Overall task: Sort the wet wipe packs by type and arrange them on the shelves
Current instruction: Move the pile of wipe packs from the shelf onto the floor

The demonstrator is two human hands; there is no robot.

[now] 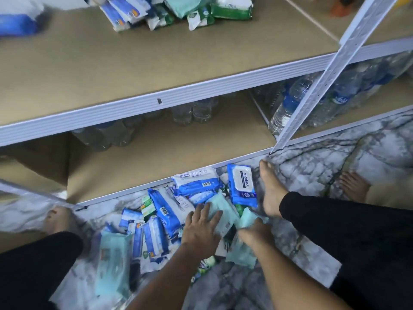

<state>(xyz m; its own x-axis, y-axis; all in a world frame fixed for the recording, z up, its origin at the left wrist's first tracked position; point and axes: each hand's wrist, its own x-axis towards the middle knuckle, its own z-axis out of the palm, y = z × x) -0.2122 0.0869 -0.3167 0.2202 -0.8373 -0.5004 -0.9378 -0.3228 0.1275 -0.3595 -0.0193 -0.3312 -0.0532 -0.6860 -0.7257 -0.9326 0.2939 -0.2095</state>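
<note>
We read "antabax" on the blue plastic wipe pack and, it seems, on the white-and-blue plastic pack beside it.

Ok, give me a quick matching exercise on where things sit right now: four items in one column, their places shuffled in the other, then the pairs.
Things
1. water bottles
2. blue Antabax pack
3. teal pack
4. green pack

Places
A. under the left hand
B. at the back of the upper shelf
C. on the lower shelf
D. on the floor beside the right foot

Pairs: 1-C, 2-D, 3-A, 4-B
</note>
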